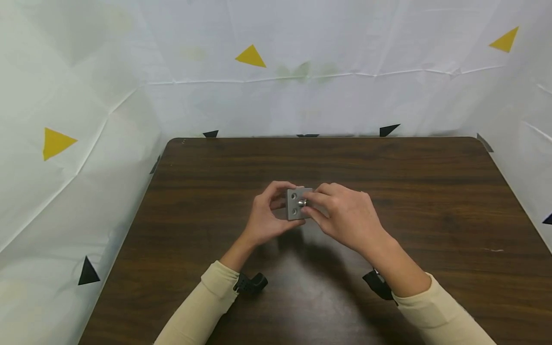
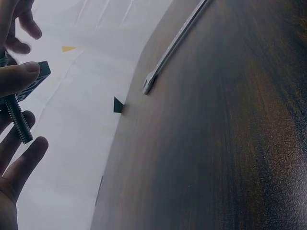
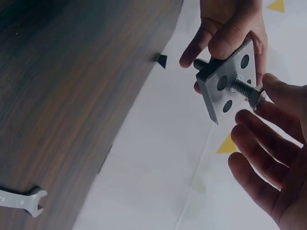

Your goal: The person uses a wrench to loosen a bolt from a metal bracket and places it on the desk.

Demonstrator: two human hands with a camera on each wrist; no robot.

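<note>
Grey metal plate (image 1: 296, 204) held above the wooden table (image 1: 431, 215) mid-centre, left hand (image 1: 267, 213) gripping its edge, right hand (image 1: 345, 215) pinching the nut (image 1: 303, 202); looks stiff, fairly heavy, best held by edges. Left wrist: threaded bolt (image 2: 17, 120) beside fingers, wrench (image 2: 172, 45) on table. Right wrist: nut (image 3: 256, 98) on bolt through plate (image 3: 228, 84), smooth, likely slippery.

Head view was bright and evenly lit, with soft shadows on the tabletop (image 1: 431, 201) near the arms. Wrist views were dimmer; fingers (image 2: 19, 79) blurred.
</note>
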